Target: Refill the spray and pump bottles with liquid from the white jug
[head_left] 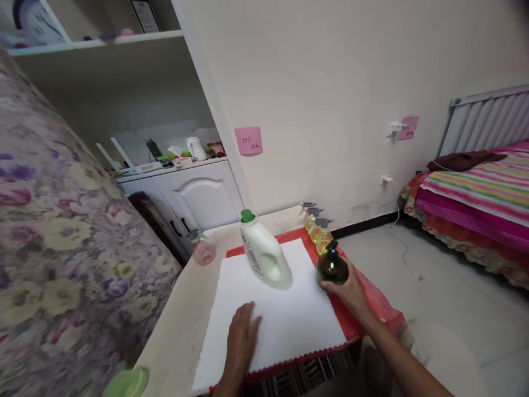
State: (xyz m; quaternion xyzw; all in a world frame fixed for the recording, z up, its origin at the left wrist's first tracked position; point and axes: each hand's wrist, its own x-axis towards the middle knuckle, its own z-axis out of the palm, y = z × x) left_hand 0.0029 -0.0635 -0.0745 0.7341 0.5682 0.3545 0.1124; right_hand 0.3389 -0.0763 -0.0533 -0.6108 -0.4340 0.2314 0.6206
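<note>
My right hand (pixel 346 286) is wrapped round a dark green pump bottle (pixel 332 267) at the right edge of the white sheet (pixel 297 325). The bottle is upright with a black pump head. My left hand (pixel 243 337) lies on the sheet near the front, fingers stretched out and holding nothing. Between and beyond the hands stands a large pale green detergent jug (pixel 264 251), its cap off and a green spout showing in its neck. Behind the pump bottle, several spray bottles (pixel 323 242) with yellowish liquid stand in a row.
A pinkish clear spray bottle (pixel 203 251) stands at the table's left side. A light green lid-like object (pixel 127 382) is at the lower left. A floral curtain (pixel 82 264) hangs left, a white cabinet (pixel 202 196) stands behind, and a bed (pixel 475 204) is at right.
</note>
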